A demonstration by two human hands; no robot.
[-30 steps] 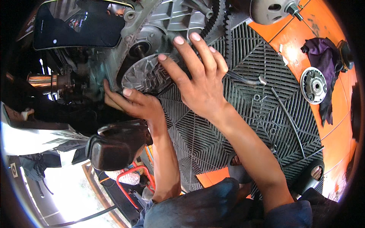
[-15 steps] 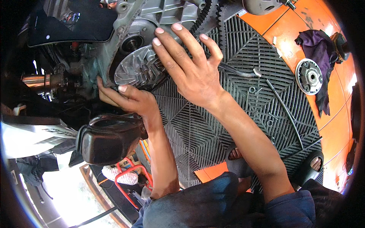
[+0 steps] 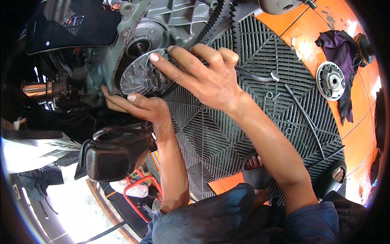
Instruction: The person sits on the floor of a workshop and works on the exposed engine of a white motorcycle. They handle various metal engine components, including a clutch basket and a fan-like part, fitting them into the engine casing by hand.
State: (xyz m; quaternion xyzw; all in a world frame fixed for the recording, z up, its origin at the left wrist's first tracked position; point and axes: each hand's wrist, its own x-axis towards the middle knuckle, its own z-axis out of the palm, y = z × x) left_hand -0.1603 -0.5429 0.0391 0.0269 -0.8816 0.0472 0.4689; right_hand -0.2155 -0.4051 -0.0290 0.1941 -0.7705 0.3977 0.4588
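Note:
A grey metal finned pulley disc (image 3: 140,75) is tilted in front of the engine case (image 3: 178,22), just below a round shaft hole (image 3: 139,47). My left hand (image 3: 140,107) grips the disc's lower edge, with the thumb on the near side and the other fingers reaching behind. My right hand (image 3: 203,77) holds the right side of the disc, its fingers bent over the upper rim. The disc's back face is hidden. A toothed black belt (image 3: 213,20) hangs beside the case, to the right of the disc.
On the dark slatted mat (image 3: 203,138) lie a lever-like metal part (image 3: 260,76), a nut (image 3: 269,95) and a long thin rod (image 3: 302,110). Farther right, a round metal plate (image 3: 331,81) rests on purple cloth (image 3: 341,49). A black box-shaped part (image 3: 115,156) juts out near my left forearm.
The fingers of my right hand have bent and come down from above the disc onto its rim. The disc has shifted slightly left and down. My left hand stays at its lower edge.

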